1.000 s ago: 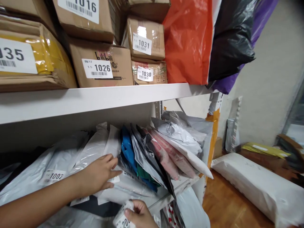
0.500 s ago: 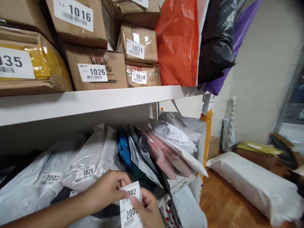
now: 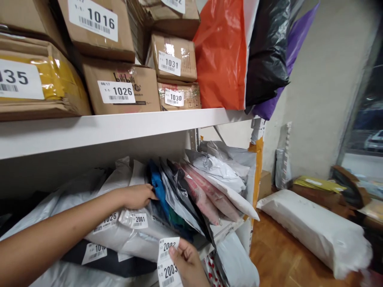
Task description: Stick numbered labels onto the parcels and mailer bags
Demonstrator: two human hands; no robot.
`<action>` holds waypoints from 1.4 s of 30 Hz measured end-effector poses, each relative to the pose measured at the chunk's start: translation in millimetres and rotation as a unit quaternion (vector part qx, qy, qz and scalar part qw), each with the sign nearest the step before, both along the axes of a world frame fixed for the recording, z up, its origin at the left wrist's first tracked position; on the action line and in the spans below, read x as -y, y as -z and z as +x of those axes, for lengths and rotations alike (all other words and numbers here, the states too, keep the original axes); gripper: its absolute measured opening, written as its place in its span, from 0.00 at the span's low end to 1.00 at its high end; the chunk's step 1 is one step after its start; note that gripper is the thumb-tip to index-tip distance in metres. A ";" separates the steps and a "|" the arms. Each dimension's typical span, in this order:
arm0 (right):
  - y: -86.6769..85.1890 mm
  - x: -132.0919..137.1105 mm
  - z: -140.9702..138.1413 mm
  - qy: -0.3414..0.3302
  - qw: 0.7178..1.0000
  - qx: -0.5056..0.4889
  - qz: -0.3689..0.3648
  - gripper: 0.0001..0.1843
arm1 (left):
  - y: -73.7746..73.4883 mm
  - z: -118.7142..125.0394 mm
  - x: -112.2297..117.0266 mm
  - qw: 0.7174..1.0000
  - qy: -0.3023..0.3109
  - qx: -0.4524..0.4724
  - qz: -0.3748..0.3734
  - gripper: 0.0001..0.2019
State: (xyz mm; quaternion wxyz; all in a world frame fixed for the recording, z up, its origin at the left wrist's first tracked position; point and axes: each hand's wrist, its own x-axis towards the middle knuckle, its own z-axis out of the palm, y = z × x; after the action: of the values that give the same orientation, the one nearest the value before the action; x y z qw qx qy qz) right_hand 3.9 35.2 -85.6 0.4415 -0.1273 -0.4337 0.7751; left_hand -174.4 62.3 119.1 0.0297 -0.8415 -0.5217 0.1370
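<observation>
Okay, label strip [image 3: 168, 274] is at 6 o'clock in our view, near the bottom edge, 2002 above 2003. Our right grip [image 3: 190, 264] is closed on it from its 3 o'clock side, thumb over the face. Our left grip [image 3: 136, 197] sits at 8 o'clock, fingers curled, tips at the blue parcel [image 3: 158, 185]; can't tell if we're pinching anything there. At that grip's 6 o'clock: label 2001 [image 3: 139, 220], on a grey parcel [image 3: 143, 241]. Pink parcels [image 3: 196, 195] lean near 5 o'clock. Upper shelf [image 3: 125, 133] carries box 1026 [image 3: 146, 89] at 10, orange bag [image 3: 221, 59] at 1. Long white parcel [image 3: 314, 231] lies at 4.
</observation>
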 end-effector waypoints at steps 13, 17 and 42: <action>14.1 -13.5 -2.5 -0.007 1.000 0.001 -0.027 0.25 | 0.0 17.7 -54.6 1.000 -0.020 -0.002 0.013 0.12; 4.7 -19.4 -7.3 -0.002 1.000 0.001 -0.026 0.28 | 1.6 -2.7 -37.0 0.992 -0.026 0.032 -0.118 0.15; -24.0 -76.2 -92.6 0.075 0.987 0.118 -0.078 0.22 | 21.0 -10.4 -29.9 0.988 -0.142 -0.054 -0.028 0.15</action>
State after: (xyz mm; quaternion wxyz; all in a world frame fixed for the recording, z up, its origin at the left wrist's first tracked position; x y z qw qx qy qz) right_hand -88.7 111.4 -61.5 0.4326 -0.2836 -0.4106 0.7509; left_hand -184.8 92.1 98.1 0.0147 -0.7511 -0.6292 0.1996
